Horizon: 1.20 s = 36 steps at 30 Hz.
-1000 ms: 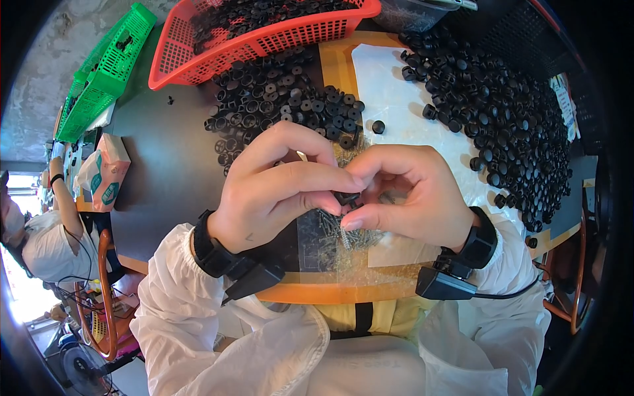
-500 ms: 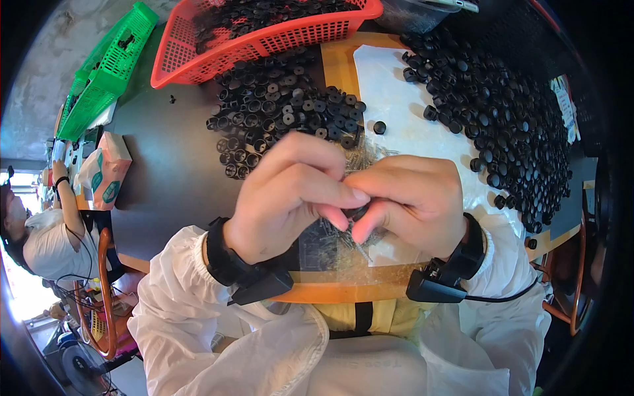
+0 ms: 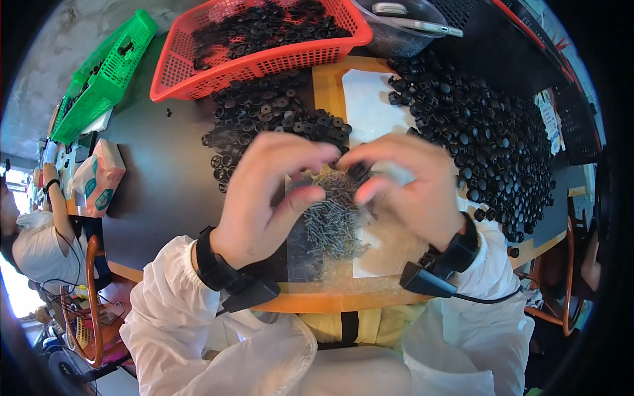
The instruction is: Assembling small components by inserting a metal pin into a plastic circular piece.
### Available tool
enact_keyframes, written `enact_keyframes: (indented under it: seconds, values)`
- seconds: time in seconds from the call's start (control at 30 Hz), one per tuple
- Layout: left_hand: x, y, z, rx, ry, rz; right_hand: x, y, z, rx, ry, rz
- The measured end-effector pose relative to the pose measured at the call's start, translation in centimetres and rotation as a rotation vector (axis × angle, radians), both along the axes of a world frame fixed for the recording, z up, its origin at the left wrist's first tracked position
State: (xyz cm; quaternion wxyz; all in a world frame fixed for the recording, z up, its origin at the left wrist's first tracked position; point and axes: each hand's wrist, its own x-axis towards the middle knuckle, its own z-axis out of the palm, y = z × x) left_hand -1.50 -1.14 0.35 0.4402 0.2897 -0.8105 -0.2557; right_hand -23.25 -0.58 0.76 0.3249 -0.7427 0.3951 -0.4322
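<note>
At my far left a co-worker in a white top (image 3: 41, 247) sits below the green mesh basket (image 3: 119, 82), and a pink tissue box (image 3: 107, 177) stands on the dark tabletop (image 3: 155, 165). My left hand (image 3: 257, 195) is arched with thumb and fingers wide apart – I see nothing held in it. Beyond it are the red plastic basket (image 3: 264, 65), filled with small black parts, and a spread of round black plastic pieces (image 3: 274, 109) just in front. Between my hands lies a heap of metal screws (image 3: 332, 228). My right hand (image 3: 422, 188), blurred, pinches a small black plastic cap (image 3: 358, 171) between thumb and fingers, above the heap's right side – its exact shape is too blurred to tell. Farther right, many glossy black caps (image 3: 492, 145) are piled along the white sheet (image 3: 363, 99)
</note>
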Motion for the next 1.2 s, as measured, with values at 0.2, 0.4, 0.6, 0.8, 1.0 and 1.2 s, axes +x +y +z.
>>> enact_keyframes:
  seconds: [0.2, 0.4, 0.6, 0.8, 1.0, 1.2]
  values:
    - [1.4, -1.6, -0.5, -0.141, -0.185, 0.294, -4.3, -3.0, 0.4, -0.505, 0.808, -0.481]
    - [0.8, -1.7, -0.7, -0.240, -0.314, 0.252, -3.7, -3.3, -0.4, -0.476, 0.625, -0.348]
    - [0.7, -1.5, -0.9, -0.263, -0.312, 0.199, -2.7, -2.7, -1.4, -0.331, 0.568, -0.101]
    - [0.6, -1.1, -0.7, -0.216, -0.294, 0.179, -2.1, -2.8, -1.3, -0.317, 0.503, -0.052]
    - [0.1, -0.7, -0.7, -0.170, -0.147, -0.004, -0.8, -0.3, -0.3, 0.317, -0.024, 0.154]
    - [0.1, -0.2, -0.7, -0.182, -0.157, -0.018, -0.2, 0.5, -0.9, 0.560, -0.302, 0.268]
